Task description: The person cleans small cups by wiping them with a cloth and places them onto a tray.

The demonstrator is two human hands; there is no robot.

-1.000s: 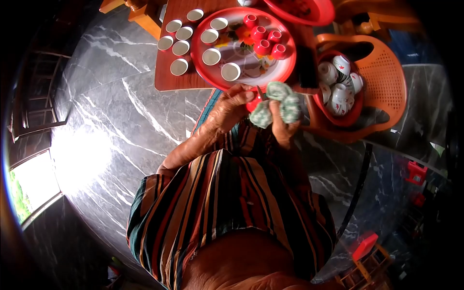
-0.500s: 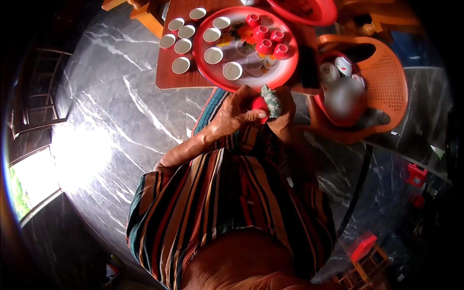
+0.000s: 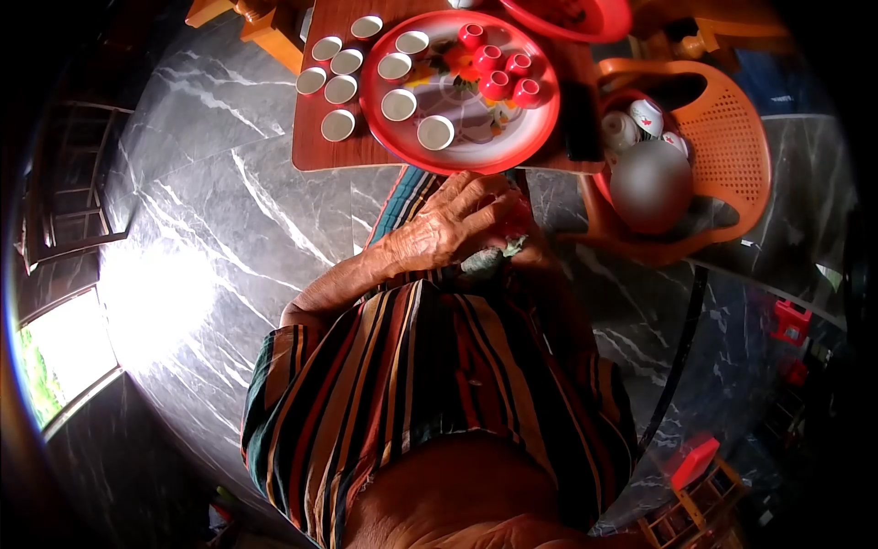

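Below the table edge, my left hand (image 3: 448, 220) curls its fingers over a small red cup (image 3: 519, 218), of which only part shows. A grey-green cloth (image 3: 487, 263) bunches under the left palm and reaches toward my right hand (image 3: 535, 254). That hand is in shadow, closed at the cup and cloth, its fingers largely hidden. Just beyond the hands is a round red-rimmed floral tray (image 3: 462, 168). White-lined cups (image 3: 435, 133) stand upright on its left half, and several red cups (image 3: 496, 84) sit upside down on its right half.
More white-lined cups (image 3: 338, 125) stand on the wooden table (image 3: 320, 157) left of the tray. A red basin (image 3: 585, 27) sits at the back. On the right, an orange plastic chair (image 3: 732, 156) holds a red bowl of white cups (image 3: 647, 117), partly blurred. Dark veined tiles (image 3: 274, 210) cover the floor.
My left hand has rolled over the red cup, its back now facing up. The cloth has shifted from the cup's upper right side to below the hands, closer to my body.
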